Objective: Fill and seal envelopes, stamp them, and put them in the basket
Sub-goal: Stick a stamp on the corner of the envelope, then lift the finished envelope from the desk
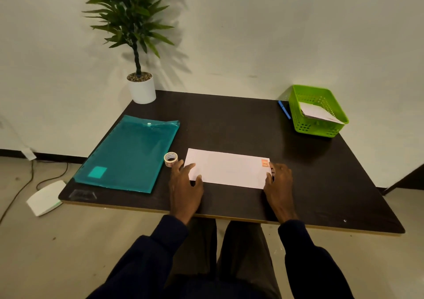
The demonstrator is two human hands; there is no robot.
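both hands rest at the near edge of the dark tabletop [229, 120]. the left hand [185, 185] lies flat with spread fingers on the left end of a white envelope [226, 168]; the right hand [278, 183] touches its right end, fingers loosely apart, beside an orange stamp [265, 163]. a stamp roll [171, 158] sits just left. a teal folder [128, 154] lies further left. far right, a green basket [317, 126] holds envelopes, a blue pen [284, 109] beside it.

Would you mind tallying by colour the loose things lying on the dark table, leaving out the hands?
White: 2, the envelope and the plant pot
Green: 1, the basket, holding white paper I cannot count
Teal: 1, the folder
Blue: 1, the pen
Pale with orange: 1, the sticker roll
Total: 6
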